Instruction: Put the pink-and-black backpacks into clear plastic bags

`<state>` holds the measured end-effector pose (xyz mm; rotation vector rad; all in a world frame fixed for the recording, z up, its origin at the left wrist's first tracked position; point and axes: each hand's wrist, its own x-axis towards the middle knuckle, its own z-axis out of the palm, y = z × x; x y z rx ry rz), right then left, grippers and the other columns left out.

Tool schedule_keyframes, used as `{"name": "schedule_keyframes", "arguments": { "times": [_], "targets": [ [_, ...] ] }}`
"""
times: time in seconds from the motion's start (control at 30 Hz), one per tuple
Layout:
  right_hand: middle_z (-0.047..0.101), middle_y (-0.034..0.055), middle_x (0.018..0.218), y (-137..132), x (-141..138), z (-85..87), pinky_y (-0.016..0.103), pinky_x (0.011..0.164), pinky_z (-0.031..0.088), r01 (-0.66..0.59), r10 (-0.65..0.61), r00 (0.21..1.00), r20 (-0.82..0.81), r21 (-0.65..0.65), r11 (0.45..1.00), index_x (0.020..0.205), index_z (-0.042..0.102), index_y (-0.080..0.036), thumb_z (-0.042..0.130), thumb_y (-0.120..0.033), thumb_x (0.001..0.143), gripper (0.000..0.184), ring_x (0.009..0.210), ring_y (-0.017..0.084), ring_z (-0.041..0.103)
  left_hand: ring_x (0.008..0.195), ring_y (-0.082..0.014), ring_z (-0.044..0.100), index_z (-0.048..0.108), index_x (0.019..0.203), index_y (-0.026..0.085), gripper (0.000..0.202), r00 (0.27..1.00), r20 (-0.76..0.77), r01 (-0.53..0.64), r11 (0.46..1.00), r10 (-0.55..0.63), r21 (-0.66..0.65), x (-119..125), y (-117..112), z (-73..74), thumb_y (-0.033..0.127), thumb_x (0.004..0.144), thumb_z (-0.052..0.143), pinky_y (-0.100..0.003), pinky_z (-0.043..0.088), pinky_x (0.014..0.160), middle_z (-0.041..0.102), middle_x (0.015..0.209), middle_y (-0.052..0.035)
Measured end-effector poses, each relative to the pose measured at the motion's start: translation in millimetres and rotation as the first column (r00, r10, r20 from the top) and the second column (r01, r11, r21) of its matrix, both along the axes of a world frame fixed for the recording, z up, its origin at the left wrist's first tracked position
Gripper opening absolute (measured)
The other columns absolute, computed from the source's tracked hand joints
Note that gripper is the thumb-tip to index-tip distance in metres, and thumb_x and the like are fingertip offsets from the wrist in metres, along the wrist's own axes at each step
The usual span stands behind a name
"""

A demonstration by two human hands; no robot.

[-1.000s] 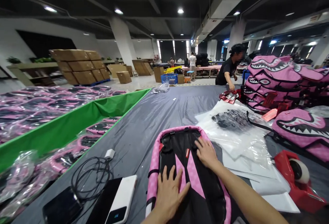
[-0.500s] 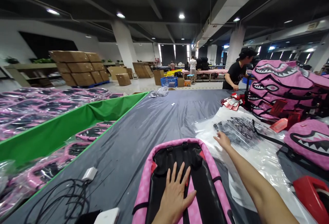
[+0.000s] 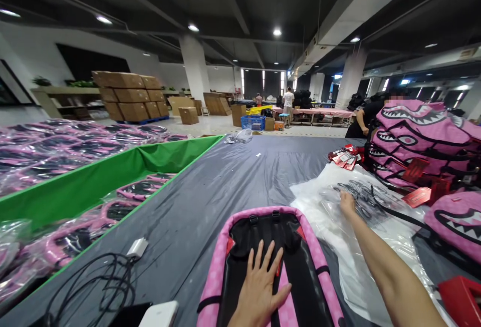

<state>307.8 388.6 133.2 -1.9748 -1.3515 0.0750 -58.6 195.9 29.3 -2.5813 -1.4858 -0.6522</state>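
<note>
A pink backpack (image 3: 320,252) with a black back panel lies in front of me on the grey-covered table. My left hand (image 3: 261,284) rests flat on that panel, fingers spread. To the right, my right hand (image 3: 347,204) has its fingers closed on a clear plastic bag (image 3: 327,206) with black print, and the film lifts a little beside them. More white, translucent bags (image 3: 353,272) lie spread underneath. A black strap (image 3: 400,213) runs across the bags from a pink shark-mouth backpack (image 3: 456,222) at the right.
Pink backpacks (image 3: 421,139) are stacked at right, beside red tags (image 3: 345,157). A red tape dispenser (image 3: 460,299) sits near right. Black cables (image 3: 93,287) and a white box (image 3: 160,314) lie at left. Beyond the green edge (image 3: 158,159) are bagged backpacks (image 3: 86,219). A co-worker (image 3: 366,119) stands behind the stack.
My right hand has moved forward and right over the plastic bags, and its fingers have closed on one. My left hand stays flat on the backpack. The view has turned slightly left.
</note>
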Motion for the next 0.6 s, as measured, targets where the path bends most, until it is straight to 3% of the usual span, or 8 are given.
{"name": "schedule_keyframes", "arguments": {
  "times": [0.13,0.23,0.3,0.37,0.43,0.47,0.53,0.6],
  "targets": [
    [0.045,-0.0032,0.059,-29.8,-34.9,51.9,0.027,0.061,0.043,-0.290,0.293,0.956,-0.022,0.094,0.952,0.064,0.048,-0.021,0.044,-0.059,0.100,0.053,0.059,0.014,0.047,0.151,-0.0405,0.029,0.040,0.155,0.029,0.071,0.991,0.128,0.042,0.996,-0.033,-0.073,1.7,-0.9,9.4,0.061,0.093,0.054,-0.066,0.024,0.119,0.041,0.161,-0.0102],
    [0.046,-0.0023,0.060,-66.5,-77.6,82.4,0.027,0.058,0.041,-0.491,0.501,0.865,-0.017,0.173,0.854,0.068,0.049,-0.022,0.035,-0.070,0.096,0.058,0.060,0.015,0.045,0.144,-0.0359,0.041,0.064,0.135,0.022,0.052,0.900,0.425,0.179,0.972,-0.100,-0.150,14.4,-5.6,24.9,0.052,0.094,0.054,-0.061,0.025,0.121,0.058,0.147,-0.0127],
    [0.049,-0.0016,0.064,-99.3,-103.9,95.0,0.027,0.058,0.040,-0.615,0.631,0.776,0.009,0.233,0.754,0.073,0.053,-0.022,0.035,-0.071,0.096,0.057,0.060,0.015,0.045,0.134,-0.0336,0.053,0.072,0.121,0.021,0.054,0.701,0.712,0.310,0.921,-0.053,-0.237,27.3,-10.8,41.7,0.063,0.091,0.053,-0.055,0.033,0.118,0.067,0.134,-0.0130],
    [0.051,-0.0011,0.065,-134.8,-122.8,100.6,0.027,0.058,0.039,-0.759,0.767,0.636,0.081,0.243,0.604,0.078,0.057,-0.022,0.037,-0.066,0.099,0.053,0.060,0.015,0.045,0.126,-0.0325,0.059,0.071,0.119,0.021,0.073,0.356,0.928,0.466,0.840,0.109,-0.278,37.9,-18.4,62.6,0.080,0.084,0.047,-0.050,0.042,0.111,0.070,0.127,-0.0138],
    [0.053,-0.0006,0.066,-167.1,-133.0,100.1,0.026,0.058,0.038,-0.886,0.868,0.460,0.188,0.164,0.434,0.083,0.062,-0.022,0.038,-0.058,0.103,0.048,0.059,0.014,0.046,0.121,-0.0326,0.062,0.069,0.119,0.019,0.091,-0.021,0.952,0.615,0.755,0.307,-0.230,41.3,-29.1,83.4,0.094,0.076,0.039,-0.048,0.048,0.102,0.071,0.123,-0.0156],
    [0.055,-0.0003,0.067,-180.9,-135.1,98.1,0.026,0.058,0.037,-0.924,0.892,0.381,0.244,0.105,0.367,0.085,0.064,-0.021,0.038,-0.054,0.104,0.046,0.058,0.014,0.047,0.117,-0.0325,0.065,0.069,0.115,0.018,0.096,-0.159,0.904,0.660,0.724,0.396,-0.201,39.8,-35.6,92.0,0.097,0.071,0.039,-0.046,0.051,0.097,0.072,0.118,-0.0164],
    [0.058,0.0005,0.068,-202.9,-134.9,91.4,0.026,0.057,0.035,-0.960,0.897,0.264,0.355,0.011,0.279,0.088,0.067,-0.021,0.037,-0.047,0.107,0.044,0.059,0.013,0.049,0.101,-0.0301,0.070,0.069,0.103,0.015,0.094,-0.269,0.795,0.692,0.683,0.544,-0.234,32.7,-49.7,103.3,0.097,0.063,0.051,-0.040,0.054,0.085,0.075,0.101,-0.0160],
    [0.060,0.0012,0.070,-218.2,-130.4,81.4,0.026,0.057,0.033,-0.967,0.877,0.202,0.436,-0.054,0.249,0.089,0.068,-0.021,0.034,-0.044,0.109,0.045,0.060,0.013,0.050,0.082,-0.0251,0.072,0.068,0.094,0.013,0.083,-0.240,0.717,0.654,0.655,0.654,-0.378,24.0,-63.3,105.5,0.088,0.058,0.068,-0.033,0.052,0.073,0.075,0.084,-0.0118]
  ]
}}
